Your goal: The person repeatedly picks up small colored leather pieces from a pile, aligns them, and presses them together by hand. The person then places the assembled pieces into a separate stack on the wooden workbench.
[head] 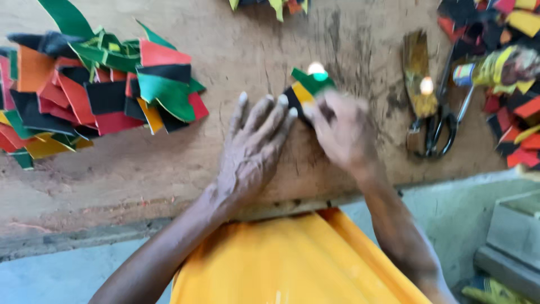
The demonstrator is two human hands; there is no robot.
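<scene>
Left hand point(253, 141) lying flat, palm down, fingers point(264, 112) stretched and slightly fanned, tips just left of the right hand. Left forearm running down and leftward from it, bare. Right hand point(343, 132) blurred, knuckles up, curled inward, fingertips meeting the left hand's fingertips. Right forearm dropping down and rightward from that hand, bare too.

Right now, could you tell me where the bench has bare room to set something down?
Bare wood lies between the left scrap pile and the left hand, and along the near edge below that pile. Crowded: around the scissors and right scrap pile.
</scene>
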